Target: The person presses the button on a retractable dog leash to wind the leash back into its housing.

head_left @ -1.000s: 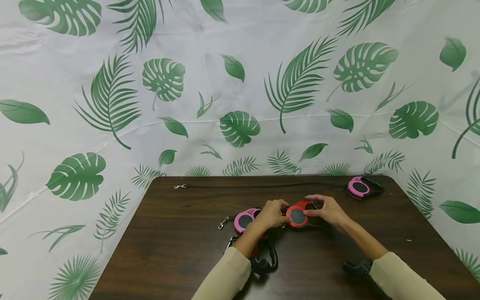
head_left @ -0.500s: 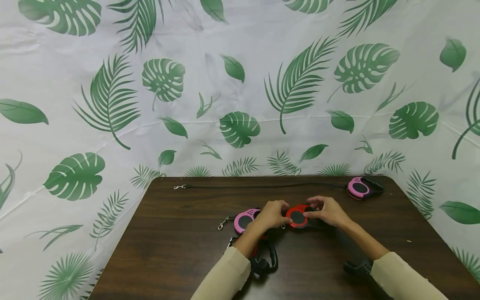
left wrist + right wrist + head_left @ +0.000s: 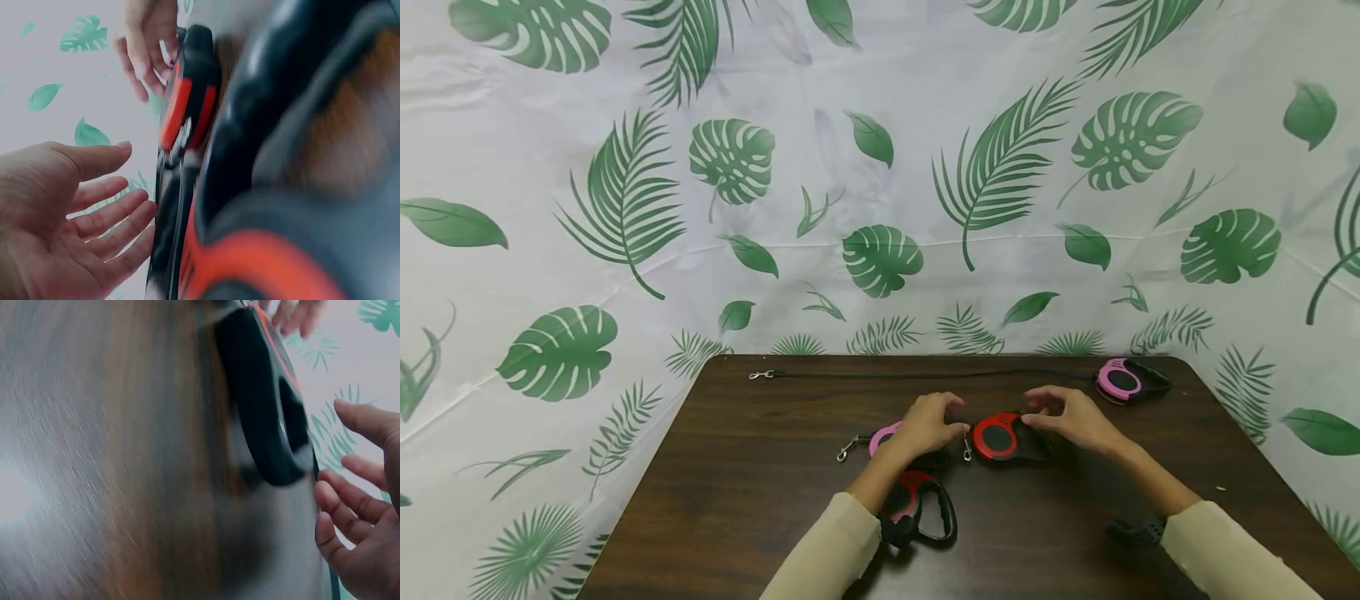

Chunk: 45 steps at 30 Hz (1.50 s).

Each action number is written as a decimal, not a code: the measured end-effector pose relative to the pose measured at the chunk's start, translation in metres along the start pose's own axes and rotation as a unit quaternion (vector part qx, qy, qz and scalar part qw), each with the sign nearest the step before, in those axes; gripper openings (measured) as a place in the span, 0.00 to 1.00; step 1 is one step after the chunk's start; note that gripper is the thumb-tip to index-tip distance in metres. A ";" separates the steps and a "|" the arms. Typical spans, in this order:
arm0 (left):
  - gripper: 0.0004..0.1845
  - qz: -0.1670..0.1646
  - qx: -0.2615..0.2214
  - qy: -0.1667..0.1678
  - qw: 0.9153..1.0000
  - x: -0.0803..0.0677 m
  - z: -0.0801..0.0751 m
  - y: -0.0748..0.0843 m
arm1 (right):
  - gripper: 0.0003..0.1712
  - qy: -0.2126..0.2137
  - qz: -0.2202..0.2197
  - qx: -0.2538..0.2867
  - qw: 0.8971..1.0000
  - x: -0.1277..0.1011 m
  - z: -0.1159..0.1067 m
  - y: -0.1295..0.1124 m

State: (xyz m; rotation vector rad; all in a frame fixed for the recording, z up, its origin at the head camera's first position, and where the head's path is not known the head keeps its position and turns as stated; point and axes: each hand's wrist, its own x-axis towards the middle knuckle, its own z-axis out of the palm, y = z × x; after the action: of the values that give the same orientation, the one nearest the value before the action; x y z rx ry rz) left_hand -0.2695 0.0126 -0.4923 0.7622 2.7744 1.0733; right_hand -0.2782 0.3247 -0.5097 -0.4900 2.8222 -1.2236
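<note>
Seen from above on a dark wooden table (image 3: pixel 737 500): a red retractable leash (image 3: pixel 1000 437) lying flat near the middle, round dark centre facing up, black handle pointing right, small metal clip (image 3: pixel 967 451) at its left end. Just left of it, left hand (image 3: pixel 929 422) hovering with fingers loosely bent, holding nothing, fingertips close to the red casing but apart from it; in the left wrist view, palm (image 3: pixel 56 237) open and fingers relaxed, with the red leash (image 3: pixel 187 100) just beyond them. Just right of the leash, right hand (image 3: pixel 1073 414) raised slightly above the black handle, fingers loosely curved and gripping nothing; in the right wrist view, fingers (image 3: pixel 350 506) spread beside the black handle loop (image 3: pixel 265 406), not touching it. Partly hidden under the left hand, a pink leash (image 3: pixel 884 437) with a silver clip (image 3: pixel 846 450) trailing to the left. Below the left forearm, a second red leash with a black handle (image 3: pixel 919 510). At the far right corner, another pink leash (image 3: pixel 1122 381), its thin black cord (image 3: pixel 925 373) stretched along the back edge to a clip (image 3: pixel 761 375) at the left. Cream sleeves (image 3: pixel 827 554) on both arms. Behind the table, a white backdrop printed with green leaves (image 3: pixel 880 258).
</note>
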 end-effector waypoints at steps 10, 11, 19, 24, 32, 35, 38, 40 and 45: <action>0.20 0.006 -0.011 0.066 0.998 -0.016 -0.038 -0.047 | 0.32 0.022 -0.035 -0.083 0.996 0.000 -0.038 0.023; 0.20 0.008 -0.013 0.071 0.997 -0.018 -0.044 -0.054 | 0.32 0.026 -0.034 -0.094 0.995 0.001 -0.042 0.025; 0.22 -0.006 0.039 0.119 0.992 -0.039 -0.087 -0.112 | 0.33 0.061 -0.018 -0.144 0.988 0.002 -0.074 0.039; 0.25 -0.019 0.102 0.128 0.986 -0.056 -0.117 -0.150 | 0.36 0.100 0.011 -0.165 0.981 0.003 -0.091 0.052; 0.29 -0.056 0.117 0.116 0.985 -0.085 -0.163 -0.200 | 0.39 0.104 0.016 -0.204 0.973 0.007 -0.109 0.080; 0.30 -0.065 0.117 0.109 0.985 -0.093 -0.174 -0.214 | 0.41 0.091 0.030 -0.209 0.973 0.009 -0.112 0.089; 0.30 -0.066 0.120 0.098 0.986 -0.097 -0.180 -0.223 | 0.43 0.081 0.047 -0.214 0.972 0.010 -0.114 0.094; 0.30 -0.058 0.124 0.091 0.986 -0.098 -0.182 -0.227 | 0.44 0.077 0.054 -0.220 0.971 0.012 -0.115 0.097; 0.29 -0.052 0.122 0.077 0.988 -0.099 -0.183 -0.234 | 0.45 0.069 0.061 -0.218 0.972 0.015 -0.115 0.096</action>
State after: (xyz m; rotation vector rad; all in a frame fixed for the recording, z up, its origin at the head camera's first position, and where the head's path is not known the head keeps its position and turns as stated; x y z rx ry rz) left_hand -0.3254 -0.2942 -0.5172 0.5675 3.0780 0.8152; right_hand -0.3357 0.4635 -0.4970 -0.2396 3.1911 -0.6343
